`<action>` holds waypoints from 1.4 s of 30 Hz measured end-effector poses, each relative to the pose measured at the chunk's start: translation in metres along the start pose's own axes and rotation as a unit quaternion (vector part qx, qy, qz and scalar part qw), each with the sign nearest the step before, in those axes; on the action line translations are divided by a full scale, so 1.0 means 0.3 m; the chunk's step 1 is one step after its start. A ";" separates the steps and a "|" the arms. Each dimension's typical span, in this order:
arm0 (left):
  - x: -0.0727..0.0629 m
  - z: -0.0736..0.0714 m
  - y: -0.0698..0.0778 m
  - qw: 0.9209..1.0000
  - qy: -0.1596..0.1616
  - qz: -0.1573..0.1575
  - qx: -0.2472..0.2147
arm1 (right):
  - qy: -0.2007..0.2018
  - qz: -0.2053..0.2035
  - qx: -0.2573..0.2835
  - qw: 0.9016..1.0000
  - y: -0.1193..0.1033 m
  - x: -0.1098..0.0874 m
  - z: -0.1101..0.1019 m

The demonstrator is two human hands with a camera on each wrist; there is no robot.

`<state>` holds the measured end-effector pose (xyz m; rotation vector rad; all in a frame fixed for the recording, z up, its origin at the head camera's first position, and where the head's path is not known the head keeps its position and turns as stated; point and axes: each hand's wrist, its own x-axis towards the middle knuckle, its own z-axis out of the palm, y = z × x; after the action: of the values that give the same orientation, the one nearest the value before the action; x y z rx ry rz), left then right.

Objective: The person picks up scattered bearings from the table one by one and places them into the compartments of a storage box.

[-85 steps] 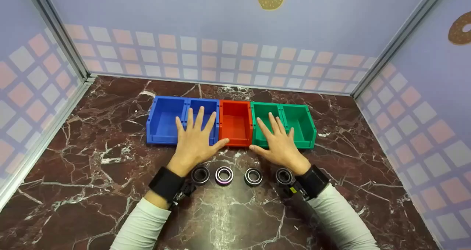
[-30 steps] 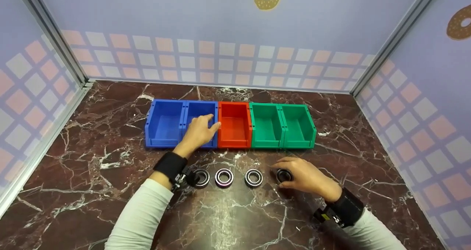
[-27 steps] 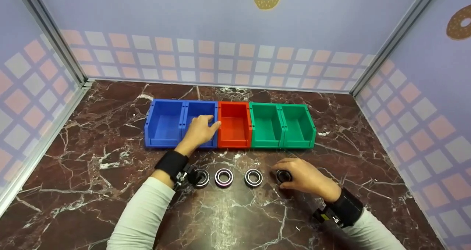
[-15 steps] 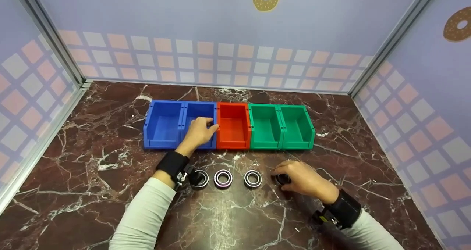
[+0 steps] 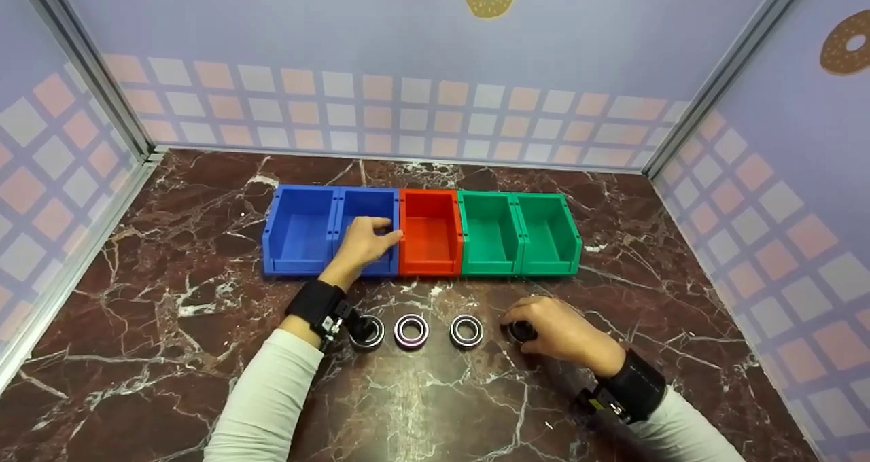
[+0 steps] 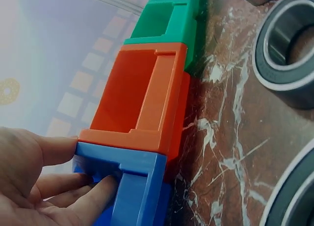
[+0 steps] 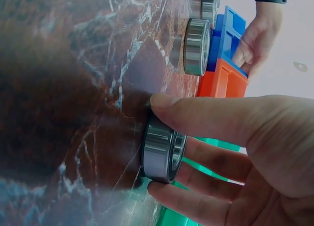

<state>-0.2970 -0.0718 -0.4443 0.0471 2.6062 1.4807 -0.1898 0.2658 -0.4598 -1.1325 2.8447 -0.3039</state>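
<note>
My left hand [image 5: 363, 243] reaches over the second blue bin [image 5: 370, 202], its thumb at the side wall by the red bin [image 5: 431, 234]. In the left wrist view the curled fingers [image 6: 100, 194] dip inside the blue bin, thumb against its rim, pinching that wall. On the table at right, my right hand [image 5: 561, 329] grips a ball bearing [image 5: 522, 331]. The right wrist view shows this steel bearing [image 7: 159, 152] with the thumb on one side and fingertips on the other. The right hand partly hides it from the head view.
Three more bearings stand in a row: a left one [image 5: 368, 333] partly behind the wrist camera, a purple-edged one [image 5: 411, 331] and another [image 5: 467, 331]. Another blue bin [image 5: 302, 231] and two green bins [image 5: 491, 231] complete the joined row. Patterned walls [image 5: 408, 102] enclose the table.
From lying spread over the bins, the left hand has curled at the blue bin's wall. The right hand has come down and right and closed round the rightmost bearing. Lately both barely move.
</note>
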 end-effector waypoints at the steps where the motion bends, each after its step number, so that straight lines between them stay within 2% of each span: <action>1: 0.000 0.000 0.000 1.000 0.001 -0.003 -0.006 | 0.000 -0.001 -0.001 1.000 0.000 0.001 0.000; 9: 0.002 0.002 0.004 0.999 0.010 -0.018 -0.047 | 0.000 -0.015 -0.002 1.000 0.005 0.003 0.002; 19: 0.005 0.006 -0.010 0.996 -0.008 -0.038 -0.083 | -0.007 -0.024 -0.007 1.000 0.007 0.008 -0.007; 26: 0.009 0.002 -0.012 0.995 -0.007 -0.042 -0.085 | 0.011 -0.036 0.006 0.999 0.010 0.024 -0.040; 36: -0.001 -0.004 -0.008 0.996 -0.004 -0.036 -0.077 | 0.028 -0.051 -0.015 0.998 0.014 0.044 -0.110; 42: 0.000 -0.002 -0.005 0.996 -0.006 -0.036 -0.080 | 0.048 -0.066 -0.008 0.997 0.019 0.052 -0.155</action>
<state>-0.2969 -0.0730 -0.4452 -0.0535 2.4422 1.6523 -0.2110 0.2665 -0.4152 -1.3490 2.8630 -0.3517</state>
